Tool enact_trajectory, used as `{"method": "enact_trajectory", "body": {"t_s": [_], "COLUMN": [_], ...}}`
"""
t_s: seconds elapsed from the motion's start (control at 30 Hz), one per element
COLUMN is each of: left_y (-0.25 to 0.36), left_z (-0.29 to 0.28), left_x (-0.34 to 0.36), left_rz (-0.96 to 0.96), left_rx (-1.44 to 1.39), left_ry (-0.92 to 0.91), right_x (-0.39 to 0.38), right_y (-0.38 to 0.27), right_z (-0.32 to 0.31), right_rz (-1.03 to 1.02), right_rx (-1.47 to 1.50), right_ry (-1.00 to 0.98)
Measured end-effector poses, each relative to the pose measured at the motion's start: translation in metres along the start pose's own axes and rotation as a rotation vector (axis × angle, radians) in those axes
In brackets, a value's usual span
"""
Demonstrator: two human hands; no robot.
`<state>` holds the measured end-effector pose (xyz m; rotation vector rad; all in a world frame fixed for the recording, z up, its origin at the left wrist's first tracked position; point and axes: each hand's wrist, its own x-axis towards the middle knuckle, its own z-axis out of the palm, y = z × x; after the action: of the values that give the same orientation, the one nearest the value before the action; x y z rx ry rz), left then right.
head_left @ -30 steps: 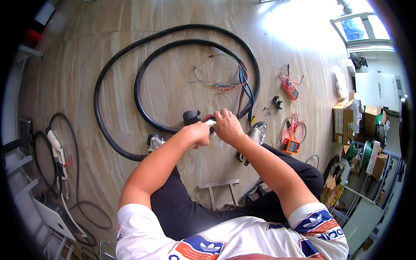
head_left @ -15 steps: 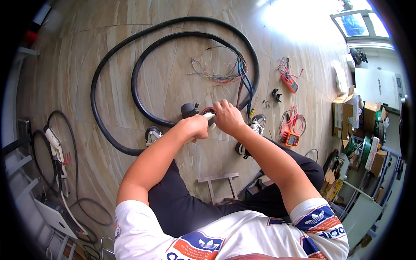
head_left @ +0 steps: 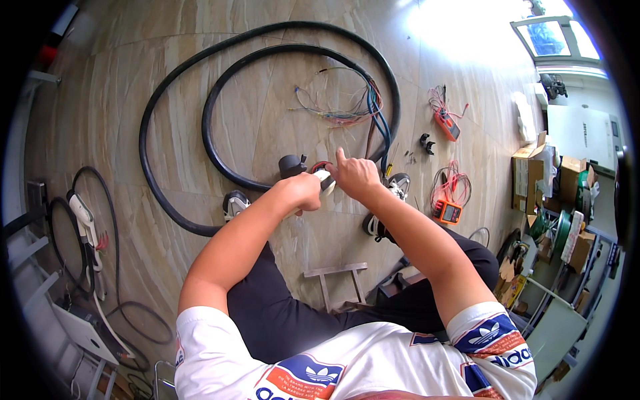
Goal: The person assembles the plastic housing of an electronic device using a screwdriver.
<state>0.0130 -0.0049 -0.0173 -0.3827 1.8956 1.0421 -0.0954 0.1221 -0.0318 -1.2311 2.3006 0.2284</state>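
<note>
A white-and-black charging gun [head_left: 327,181] is wrapped in the fingers of my left hand [head_left: 302,193], its grip mostly hidden by the palm. Against its right side is my right hand [head_left: 355,177], most fingers curled and one finger sticking up. Whatever is pinched there is too small to tell. Red wires [head_left: 321,165] show at the gun, beside the right fingertips. Just left of them is a round black cap [head_left: 291,166]. Around the hands a thick black cable [head_left: 208,113] lies coiled on the floor, ending in a fan of thin coloured wires [head_left: 343,120].
Right of the coil lie a red meter with leads [head_left: 447,125], an orange meter with leads [head_left: 448,212] and a small black clamp [head_left: 427,143]. A metal stool [head_left: 335,270] stands near my legs. Another white charging gun [head_left: 81,210] hangs at left. Cardboard boxes [head_left: 527,170] crowd the right.
My right hand has shifted slightly down at the gun, and one of its fingers now sticks up apart from the others. The left hand keeps its grip, almost unmoved.
</note>
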Motion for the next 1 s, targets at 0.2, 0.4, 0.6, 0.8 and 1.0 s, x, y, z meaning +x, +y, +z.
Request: {"method": "enact_trajectory", "body": {"t_s": [0.2,0.4,0.6,0.8,1.0], "left_y": [0.006,0.002,0.007,0.006,0.001], "left_z": [-0.002,-0.001,-0.004,-0.005,0.001], "left_x": [0.001,0.002,-0.002,-0.002,0.007], "left_rz": [0.022,0.000,0.009,0.011,0.001], "left_rx": [0.035,0.039,0.027,0.024,0.047], "left_ry": [-0.028,-0.023,-0.025,-0.036,-0.037], "right_x": [0.001,-0.005,0.005,-0.003,-0.002], "right_y": [0.019,0.004,0.017,0.013,0.026], "right_z": [0.025,0.013,0.015,0.010,0.009], "right_rz": [-0.209,-0.177,-0.144,-0.077,-0.056], "right_rx": [-0.051,-0.082,-0.056,-0.050,0.004], "right_ry": [0.343,0.214,0.142,0.156,0.070]}}
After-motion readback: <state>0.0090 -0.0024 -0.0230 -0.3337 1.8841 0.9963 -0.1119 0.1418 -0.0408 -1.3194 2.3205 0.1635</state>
